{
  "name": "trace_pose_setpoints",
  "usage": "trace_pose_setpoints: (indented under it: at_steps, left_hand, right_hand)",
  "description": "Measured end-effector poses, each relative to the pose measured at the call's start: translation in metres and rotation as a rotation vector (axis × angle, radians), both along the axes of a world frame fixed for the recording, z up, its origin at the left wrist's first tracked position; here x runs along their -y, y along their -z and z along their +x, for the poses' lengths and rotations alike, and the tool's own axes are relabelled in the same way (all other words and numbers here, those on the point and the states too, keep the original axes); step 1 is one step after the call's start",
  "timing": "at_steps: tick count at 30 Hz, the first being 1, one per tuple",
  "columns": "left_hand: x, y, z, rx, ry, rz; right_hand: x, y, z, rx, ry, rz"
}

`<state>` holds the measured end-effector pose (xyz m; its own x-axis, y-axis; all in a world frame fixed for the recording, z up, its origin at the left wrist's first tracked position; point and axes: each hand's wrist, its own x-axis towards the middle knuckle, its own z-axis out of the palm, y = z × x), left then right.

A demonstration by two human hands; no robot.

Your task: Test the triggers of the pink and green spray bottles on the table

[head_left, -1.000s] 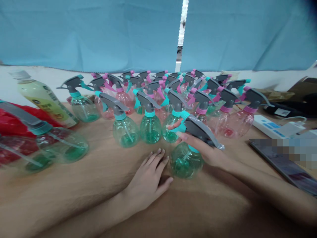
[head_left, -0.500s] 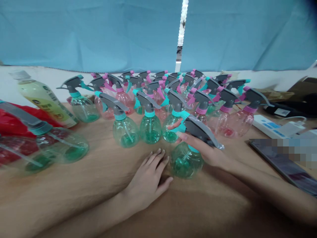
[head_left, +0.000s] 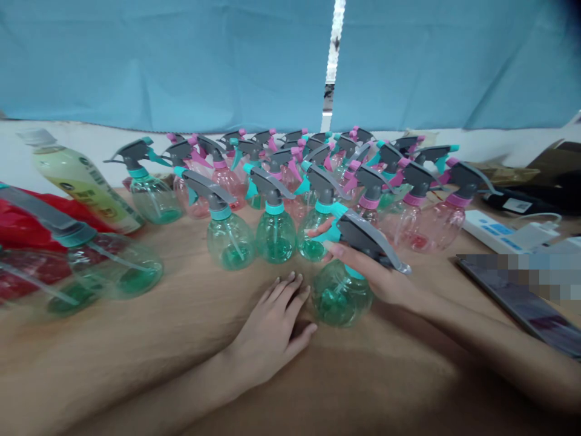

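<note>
My right hand [head_left: 385,278] is closed around the neck and trigger of a green spray bottle [head_left: 338,297], whose head is grey and turquoise. The bottle stands upright or nearly so; whether its base touches the table cannot be made out. Just left of it, my left hand [head_left: 276,324] lies flat on the wooden table [head_left: 190,339], fingers stretched and holding nothing. Behind both hands stand three green spray bottles, the left one [head_left: 230,239], the middle one [head_left: 275,233] and the right one [head_left: 313,233], partly hidden by my right fingers.
Several pink spray bottles [head_left: 447,221] and green ones crowd the back against the wall. At left are more green spray bottles [head_left: 118,266], a red bag [head_left: 36,212] and a tilted drink bottle [head_left: 86,181]. A power strip [head_left: 490,233] and phone [head_left: 521,303] lie at right.
</note>
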<state>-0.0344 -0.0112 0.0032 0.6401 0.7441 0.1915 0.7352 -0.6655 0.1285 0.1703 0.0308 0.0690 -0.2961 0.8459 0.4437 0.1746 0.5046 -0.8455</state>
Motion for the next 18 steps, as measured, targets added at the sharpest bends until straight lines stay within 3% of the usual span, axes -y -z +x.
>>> trace_pose_setpoints:
  at_steps: [18]
  left_hand:
    - [-0.0001,-0.002,-0.0006,-0.023,0.002,0.001]
  right_hand:
    - [0.0006,-0.0081,0.0002,0.044,-0.018,0.011]
